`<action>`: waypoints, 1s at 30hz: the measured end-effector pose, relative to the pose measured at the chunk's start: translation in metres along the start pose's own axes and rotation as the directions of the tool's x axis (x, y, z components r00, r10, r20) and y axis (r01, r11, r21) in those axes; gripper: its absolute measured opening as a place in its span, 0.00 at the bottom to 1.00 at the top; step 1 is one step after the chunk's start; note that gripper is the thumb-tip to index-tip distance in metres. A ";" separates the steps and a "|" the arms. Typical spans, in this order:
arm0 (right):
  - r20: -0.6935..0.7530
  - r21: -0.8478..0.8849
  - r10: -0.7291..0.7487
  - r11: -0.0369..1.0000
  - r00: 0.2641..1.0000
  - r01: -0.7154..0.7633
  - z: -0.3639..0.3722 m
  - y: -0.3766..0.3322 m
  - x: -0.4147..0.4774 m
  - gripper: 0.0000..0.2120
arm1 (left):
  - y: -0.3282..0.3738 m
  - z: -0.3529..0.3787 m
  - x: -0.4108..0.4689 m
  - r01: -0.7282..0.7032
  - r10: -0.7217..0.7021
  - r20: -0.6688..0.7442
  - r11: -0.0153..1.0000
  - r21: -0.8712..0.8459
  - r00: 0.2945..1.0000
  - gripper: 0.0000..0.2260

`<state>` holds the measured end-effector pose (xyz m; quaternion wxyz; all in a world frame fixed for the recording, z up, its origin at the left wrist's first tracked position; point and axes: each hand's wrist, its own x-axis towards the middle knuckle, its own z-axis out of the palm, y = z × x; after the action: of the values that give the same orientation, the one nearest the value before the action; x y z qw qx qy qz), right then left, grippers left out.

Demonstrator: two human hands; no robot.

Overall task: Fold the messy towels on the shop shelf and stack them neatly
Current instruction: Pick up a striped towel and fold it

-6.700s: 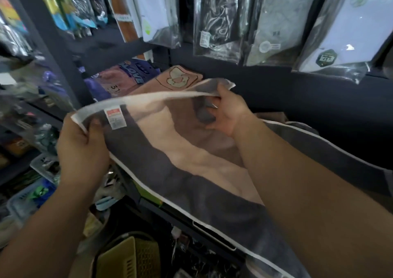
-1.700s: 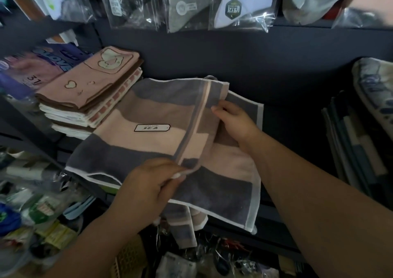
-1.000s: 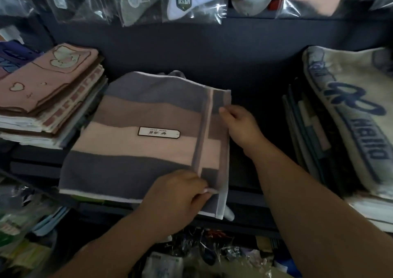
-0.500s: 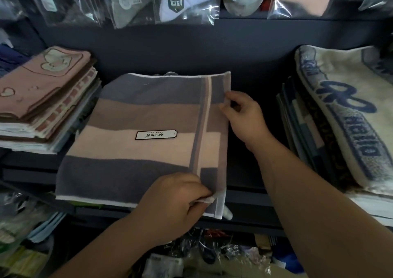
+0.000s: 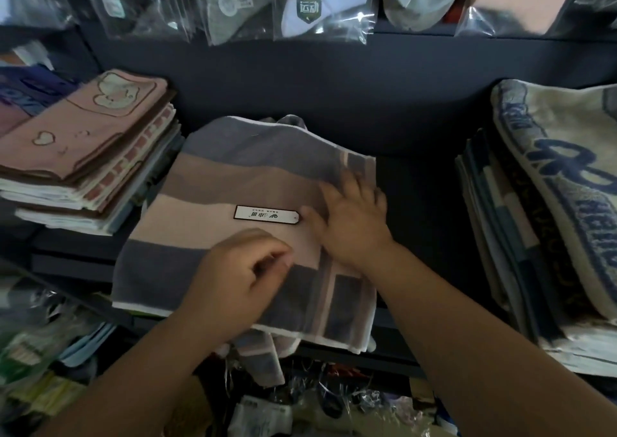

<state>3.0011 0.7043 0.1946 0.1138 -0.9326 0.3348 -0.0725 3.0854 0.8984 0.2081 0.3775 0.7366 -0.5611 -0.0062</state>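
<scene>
- Striped towel (image 5: 207, 182), grey, brown and pink bands, lies folded flat at the middle of the shelf (image 5: 417, 202). Its near edge overhangs the shelf's front edge.
- White label (image 5: 265, 215) on the pink band, face up.
- Right hand (image 5: 350, 226) palm down on the towel's right part, just right of the label. Fingers (image 5: 350, 186) released, spread and pressing the cloth; slightly blurred.
- Left hand (image 5: 240, 279) knuckles up on the near grey band, fingers (image 5: 273, 253) curled. Cannot tell whether they pinch any cloth; the hand hides it.
- A loose striped end (image 5: 263, 359) hangs below the front edge, under the folded towel.
- Pink towel stack (image 5: 83, 142) at the shelf's left end, cream towel with blue lettering (image 5: 567, 186) atop a pile at the right end.
- Bagged goods (image 5: 310, 5) hang above the back edge.
</scene>
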 end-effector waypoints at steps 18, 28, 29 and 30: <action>0.077 -0.097 -0.143 0.984 0.987 0.150 0.005 0.023 -0.005 0.38 | -0.124 -0.066 0.019 0.565 -0.587 -0.005 0.776 0.280 0.810 0.24; -0.065 0.409 -0.345 0.847 0.936 0.341 0.004 -0.010 0.003 0.25 | -0.135 -0.062 0.024 0.546 -0.569 0.022 0.797 0.258 0.822 0.25; -0.076 0.465 -0.340 0.820 0.938 0.335 0.001 -0.006 0.002 0.27 | -0.135 -0.062 0.023 0.542 -0.565 0.016 0.799 0.262 0.825 0.25; -0.052 0.508 -0.301 0.813 0.952 0.284 -0.004 -0.001 0.000 0.30 | -0.135 -0.061 0.022 0.541 -0.564 0.012 0.798 0.264 0.826 0.25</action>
<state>3.0005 0.7046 0.1985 0.3488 -0.9103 0.1545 -0.1606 3.2309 0.9249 0.1852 0.2383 0.9084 -0.3343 -0.0788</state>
